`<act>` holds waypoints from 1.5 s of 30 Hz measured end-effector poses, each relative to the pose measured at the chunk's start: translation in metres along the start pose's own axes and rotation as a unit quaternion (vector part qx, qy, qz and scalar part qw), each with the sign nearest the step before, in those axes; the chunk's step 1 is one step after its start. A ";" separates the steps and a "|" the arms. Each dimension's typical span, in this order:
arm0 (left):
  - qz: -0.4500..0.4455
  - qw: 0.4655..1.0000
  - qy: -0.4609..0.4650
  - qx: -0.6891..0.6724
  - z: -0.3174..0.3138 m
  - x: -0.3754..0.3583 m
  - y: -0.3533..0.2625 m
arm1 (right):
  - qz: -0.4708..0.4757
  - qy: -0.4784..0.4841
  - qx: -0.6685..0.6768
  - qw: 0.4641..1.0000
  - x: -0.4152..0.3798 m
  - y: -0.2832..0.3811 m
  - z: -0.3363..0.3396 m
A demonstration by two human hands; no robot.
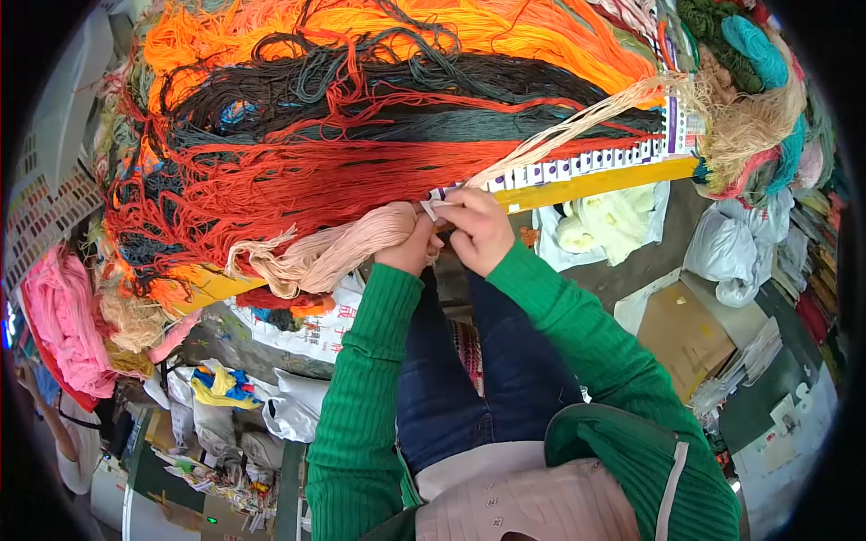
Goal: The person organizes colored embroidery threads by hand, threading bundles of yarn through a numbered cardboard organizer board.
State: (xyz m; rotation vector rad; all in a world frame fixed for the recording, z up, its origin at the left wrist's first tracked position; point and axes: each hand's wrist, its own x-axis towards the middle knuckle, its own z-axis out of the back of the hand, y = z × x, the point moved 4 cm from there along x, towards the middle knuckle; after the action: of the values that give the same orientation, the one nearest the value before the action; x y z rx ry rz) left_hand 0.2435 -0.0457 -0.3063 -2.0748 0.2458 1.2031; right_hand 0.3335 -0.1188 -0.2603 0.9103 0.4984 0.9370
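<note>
My left hand (409,250) is closed around a bundle of pale pink thread (361,240), whose loose end hangs out to the left over the red threads. Beside it, my right hand (480,230) pinches a small white tag (431,209) between thumb and fingers, close to the left hand's fingertips. Both hands are at the front edge of the table, over its yellow rail (586,187). A cream strand (568,135) runs from near my right hand to the upper right. Red threads (343,176) lie spread just beyond the hands.
Black threads (244,90) and orange threads (541,36) cover the far side of the table. White tags (577,166) line the rail. Pink yarn (65,316) hangs at left, beige yarn (753,131) at right. Below are a cardboard box (686,329) and white bags (740,248).
</note>
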 end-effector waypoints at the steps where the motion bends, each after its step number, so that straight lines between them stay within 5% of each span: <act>1: 0.009 1.000 -0.013 0.017 0.002 0.002 0.003 | -0.030 -0.037 0.037 0.998 0.000 -0.002 0.000; 5: -0.012 0.997 0.032 0.064 0.019 -0.010 -0.012 | -0.070 -0.057 0.062 0.994 0.000 -0.008 -0.002; 7: -0.043 0.998 0.039 -0.016 0.027 -0.023 -0.034 | -0.066 -0.068 0.055 0.994 0.001 -0.009 -0.001; 10: -0.008 0.985 0.087 0.146 0.022 -0.017 -0.035 | -0.079 -0.066 0.056 0.993 -0.001 -0.006 -0.005; 12: 0.005 0.989 0.062 0.132 0.021 -0.016 -0.032 | -0.046 -0.073 0.010 0.996 0.000 -0.005 -0.003; 14: 0.028 0.999 -0.014 -0.025 0.024 -0.023 -0.031 | -0.045 -0.067 -0.006 0.997 0.000 -0.006 -0.003; 16: -0.017 0.999 0.019 0.025 0.025 -0.034 -0.046 | -0.034 -0.046 -0.041 0.998 0.001 -0.006 -0.003; 18: -0.059 0.989 0.092 -0.097 0.027 -0.048 -0.056 | -0.051 -0.048 -0.025 0.997 0.001 -0.005 -0.001; 21: 0.006 0.977 0.148 -0.156 0.019 -0.058 -0.070 | -0.065 -0.060 0.004 0.996 0.001 -0.004 0.001; 22: -0.001 0.969 0.229 -0.090 0.003 -0.049 -0.075 | -0.151 -0.039 0.100 0.983 0.000 -0.008 0.002; 23: -0.011 0.978 0.210 0.010 -0.006 -0.039 -0.067 | -0.235 -0.017 0.193 0.952 -0.001 -0.012 0.002; 25: 0.013 0.959 0.201 0.197 -0.024 -0.021 -0.058 | -0.241 -0.053 0.317 0.916 0.000 -0.016 0.003; 27: 0.023 0.987 0.157 0.010 -0.020 -0.010 -0.046 | -0.245 -0.083 0.444 0.858 0.003 -0.021 0.003; 30: -0.019 0.986 0.141 -0.091 -0.003 -0.015 -0.051 | -0.243 -0.056 0.449 0.858 0.003 -0.023 0.003; 36: -0.055 0.978 0.179 -0.088 0.002 -0.021 -0.048 | -0.239 -0.048 0.439 0.865 0.004 -0.023 0.000; 41: -0.062 0.997 0.036 -0.009 0.005 -0.031 -0.048 | -0.245 -0.036 0.435 0.866 0.003 -0.022 0.000; 42: -0.116 0.971 -0.063 0.199 0.022 -0.029 -0.044 | -0.244 -0.030 0.415 0.876 0.003 -0.024 0.000; 45: -0.109 0.984 -0.112 0.083 0.033 -0.042 -0.040 | -0.242 -0.018 0.403 0.882 0.002 -0.024 0.000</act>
State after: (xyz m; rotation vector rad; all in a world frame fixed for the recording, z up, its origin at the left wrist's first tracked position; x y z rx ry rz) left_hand 0.2179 -0.0024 -0.2627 -1.7560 0.0111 1.2237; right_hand 0.3462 -0.1236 -0.2808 1.4524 1.0678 0.2190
